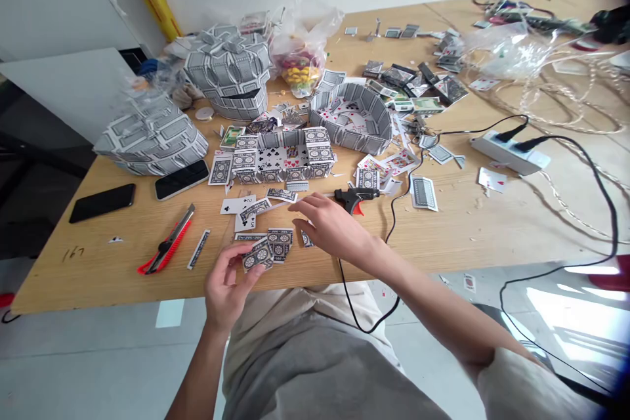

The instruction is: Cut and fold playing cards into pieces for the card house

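My left hand (227, 285) pinches a black-and-white patterned playing card piece (258, 254) between thumb and fingers, just above the table's front edge. Beside it lie more patterned card pieces (280, 243). My right hand (329, 226) is held over the table with its fingers apart and nothing visible in them; a card piece partly shows beneath it. A black glue gun (355, 198) with an orange trigger lies just behind that hand. Further back stands a rectangular box built of cards (270, 174), with card faces showing inside. Loose cards (236, 205) lie between the hands and this box.
At left are a red utility knife (167, 243) and two phones (102, 203). Card-built baskets (152, 138) and an open card tray (352, 141) stand behind. A power strip (509, 152) lies at right, with a black cable (394, 216) crossing the table near my right arm.
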{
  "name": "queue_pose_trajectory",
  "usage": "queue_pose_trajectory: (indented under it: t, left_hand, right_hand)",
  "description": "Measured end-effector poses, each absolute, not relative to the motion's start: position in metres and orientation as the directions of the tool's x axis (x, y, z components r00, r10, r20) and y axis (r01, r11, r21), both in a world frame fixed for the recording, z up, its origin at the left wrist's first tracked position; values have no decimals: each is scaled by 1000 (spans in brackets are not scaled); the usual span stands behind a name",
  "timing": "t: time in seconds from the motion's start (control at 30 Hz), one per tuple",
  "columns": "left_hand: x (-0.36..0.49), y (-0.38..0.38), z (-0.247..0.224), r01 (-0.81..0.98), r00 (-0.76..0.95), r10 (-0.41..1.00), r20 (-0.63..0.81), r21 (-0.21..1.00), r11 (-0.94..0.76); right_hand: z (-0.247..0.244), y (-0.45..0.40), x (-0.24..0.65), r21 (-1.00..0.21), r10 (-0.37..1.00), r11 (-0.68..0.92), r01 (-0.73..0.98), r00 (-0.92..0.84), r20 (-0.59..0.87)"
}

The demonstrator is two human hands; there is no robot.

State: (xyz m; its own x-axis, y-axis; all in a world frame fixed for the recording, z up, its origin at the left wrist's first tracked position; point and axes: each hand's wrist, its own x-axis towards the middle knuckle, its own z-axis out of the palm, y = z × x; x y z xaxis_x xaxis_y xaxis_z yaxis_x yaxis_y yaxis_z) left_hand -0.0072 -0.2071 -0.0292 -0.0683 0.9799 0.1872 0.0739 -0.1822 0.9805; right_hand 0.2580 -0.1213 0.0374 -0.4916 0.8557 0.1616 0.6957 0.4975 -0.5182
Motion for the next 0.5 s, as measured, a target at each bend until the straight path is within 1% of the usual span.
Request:
queue_pose_trajectory:
  t: [0.1,0.2,0.3,0.37,0.5]
  left_hand:
    - [-5,-206,-30,92,-45,979,199,977,-194]
    - [-5,-206,-29,79,-22,983,180,981,-178]
    - [-8,-205,-26,41,-4,992,124,991,-124]
    - [-11,-203,-23,10,4,996,84,996,-84]
    - [-14,-200,-19,-53,21,999,48,997,-47]
  right_hand:
    - [41,-101,234,-451,812,552,701,-575,100]
    - [42,-84,214,-432,760,616,659,-642,103]
    - [39,-75,198,-392,693,689,609,-713,110]
    - [35,-73,190,-355,671,715,602,-734,107]
    - [27,-72,185,-316,689,706,633,-718,101]
